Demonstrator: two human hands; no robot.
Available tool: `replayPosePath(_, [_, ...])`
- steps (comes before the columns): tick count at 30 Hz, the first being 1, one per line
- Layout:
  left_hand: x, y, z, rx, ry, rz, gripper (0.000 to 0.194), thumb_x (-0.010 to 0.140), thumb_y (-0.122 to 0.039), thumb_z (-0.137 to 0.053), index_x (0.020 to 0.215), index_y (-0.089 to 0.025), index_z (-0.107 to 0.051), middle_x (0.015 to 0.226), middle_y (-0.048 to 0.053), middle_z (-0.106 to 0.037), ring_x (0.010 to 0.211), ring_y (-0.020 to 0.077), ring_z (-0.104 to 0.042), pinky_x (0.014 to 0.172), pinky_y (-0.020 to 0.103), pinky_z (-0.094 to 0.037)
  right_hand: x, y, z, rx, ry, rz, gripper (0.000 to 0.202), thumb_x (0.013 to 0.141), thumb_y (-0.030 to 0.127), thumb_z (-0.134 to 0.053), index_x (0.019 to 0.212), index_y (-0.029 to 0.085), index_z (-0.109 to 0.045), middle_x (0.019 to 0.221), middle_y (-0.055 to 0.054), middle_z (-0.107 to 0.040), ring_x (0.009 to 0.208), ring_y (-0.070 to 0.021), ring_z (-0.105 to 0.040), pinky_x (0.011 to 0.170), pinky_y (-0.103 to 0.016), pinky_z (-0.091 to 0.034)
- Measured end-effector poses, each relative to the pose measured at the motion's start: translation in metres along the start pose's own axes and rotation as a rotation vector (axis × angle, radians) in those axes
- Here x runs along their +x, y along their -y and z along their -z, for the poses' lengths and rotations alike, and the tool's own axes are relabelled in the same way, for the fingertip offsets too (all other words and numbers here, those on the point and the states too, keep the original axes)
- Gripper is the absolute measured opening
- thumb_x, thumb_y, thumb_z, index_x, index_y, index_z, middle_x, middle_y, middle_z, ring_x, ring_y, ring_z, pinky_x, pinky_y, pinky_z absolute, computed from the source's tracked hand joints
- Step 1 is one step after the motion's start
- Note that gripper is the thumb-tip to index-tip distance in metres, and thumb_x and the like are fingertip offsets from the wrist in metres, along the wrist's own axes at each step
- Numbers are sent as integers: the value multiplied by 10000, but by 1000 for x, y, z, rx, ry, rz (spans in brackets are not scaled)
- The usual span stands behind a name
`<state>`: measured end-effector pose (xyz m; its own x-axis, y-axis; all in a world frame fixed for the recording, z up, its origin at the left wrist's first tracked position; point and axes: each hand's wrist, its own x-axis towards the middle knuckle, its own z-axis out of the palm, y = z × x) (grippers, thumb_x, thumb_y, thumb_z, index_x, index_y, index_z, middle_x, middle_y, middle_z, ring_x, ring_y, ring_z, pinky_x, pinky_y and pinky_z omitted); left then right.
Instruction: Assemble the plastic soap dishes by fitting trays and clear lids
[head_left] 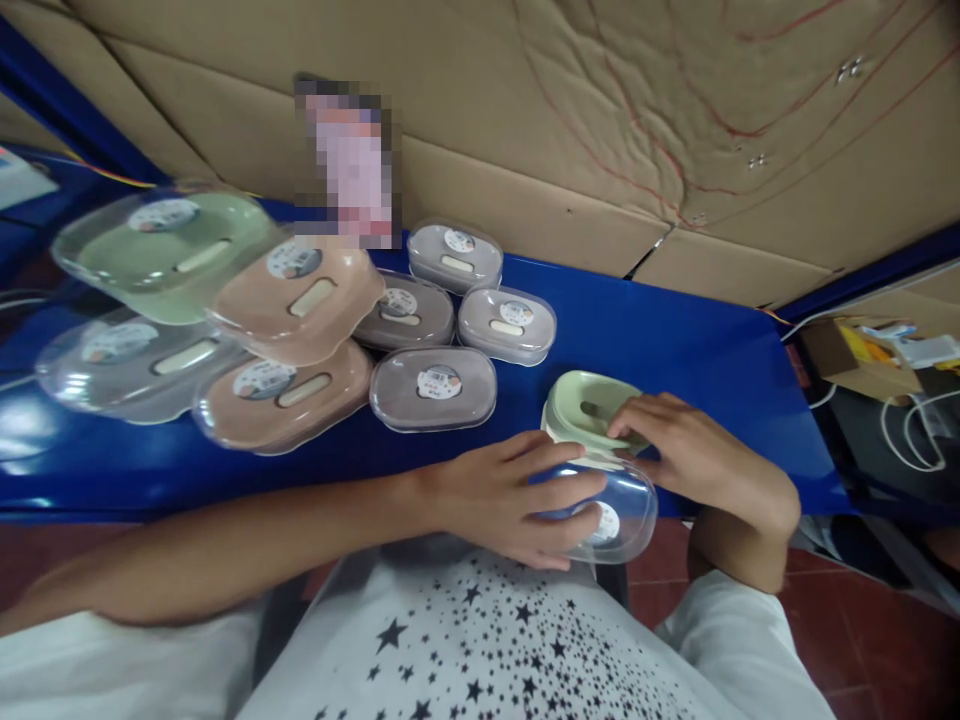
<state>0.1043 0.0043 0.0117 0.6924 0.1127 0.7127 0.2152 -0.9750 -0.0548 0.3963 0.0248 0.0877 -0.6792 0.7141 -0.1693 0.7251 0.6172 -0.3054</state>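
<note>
My left hand point(529, 495) is closed on a clear plastic lid point(630, 515) with a round white label, held in front of my body at the table's near edge. Its fingers spread over the lid's left part. Just beyond the lid, a light green oval box point(581, 400) with an oblong slot in its top sits on the blue table. My right hand point(660, 440) is at the right side of this box, with bent fingertips on its top near the slot. The thumb is partly hidden behind the lid's edge.
Several grey lidded boxes point(433, 388) stand at the middle of the blue table point(637, 330). Pink-brown boxes point(300, 300) and a green box point(169, 245) are stacked at the left. A cardboard-covered panel point(510, 190) rises behind. An open carton point(855, 365) and white cables lie at the right.
</note>
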Motion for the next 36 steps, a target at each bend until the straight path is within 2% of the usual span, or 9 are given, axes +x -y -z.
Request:
replayPosePath(4, [0,2,-1,-2,6,-23,430,1001,-636,-628,1221,-271,-689,1386,58,-634,1312,275,-550,978,384,-537,10,7,-14,-18,84,-43,181,1000,256,-639,1178,263,-607,1221,-70,-730,1108,-286,-695,899,-454,-505])
replayPosePath(8, [0,3,1,8,5,-21,440,996,-645,-635,1230,-276,-685,1386,57,-626,1313,278,-551,999,390,-539,25,13,-17,-46,36,-15,138,1039,232,-581,1172,237,-618,1230,-104,-714,1137,-299,-672,949,-491,-529])
replayPosePath(13, [-2,2,3,46,-9,-7,499,979,-700,-631,1260,-289,-671,1415,53,-610,1354,284,-539,1033,394,-538,39,16,-19,-60,-18,19,321,1047,127,-525,1320,242,-650,1353,-120,-692,1292,-307,-644,1100,-537,-550])
replayPosePath(18, [-4,4,1,95,-7,174,561,982,-688,-640,1318,-239,-623,1437,120,-620,1409,317,-530,1046,449,-540,32,-5,-6,174,2,206,385,1100,307,-548,1476,348,-623,1455,-39,-695,1363,-244,-652,1146,-462,-573])
replayPosePath(21, [0,9,-6,66,-2,305,604,996,-631,-661,1382,-175,-572,1429,177,-614,1419,358,-536,1093,509,-536,20,-20,12,167,-279,96,391,1117,293,-501,1472,385,-637,1372,-13,-742,1271,-232,-708,1116,-457,-591])
replayPosePath(23, [5,11,-14,57,26,401,597,1020,-579,-653,1403,-133,-552,1421,211,-604,1404,385,-554,1100,537,-545,16,-26,19,117,-423,6,434,1091,352,-576,1523,392,-596,1464,-29,-691,1361,-282,-657,1187,-527,-534])
replayPosePath(28, [11,13,-35,121,186,522,643,1046,-550,-619,1467,-75,-517,1475,265,-567,1439,443,-554,1110,572,-557,25,-33,-2,98,-83,116,939,928,590,-780,1712,426,-289,1818,-42,-229,1649,-403,-282,1291,-684,-349])
replayPosePath(32, [6,8,-36,150,253,525,789,1040,-580,-615,1578,-40,-413,1627,312,-441,1568,465,-414,1240,592,-461,34,-39,-18,126,-7,74,838,1017,450,-695,1716,470,-234,1824,-9,-211,1668,-352,-247,1310,-672,-313])
replayPosePath(36, [0,3,-31,187,331,441,600,1069,-356,-613,1579,-84,-450,1659,260,-449,1566,428,-437,1276,585,-429,31,-42,-13,212,13,23,818,984,395,-720,1694,443,-316,1795,-28,-296,1656,-351,-284,1301,-651,-353])
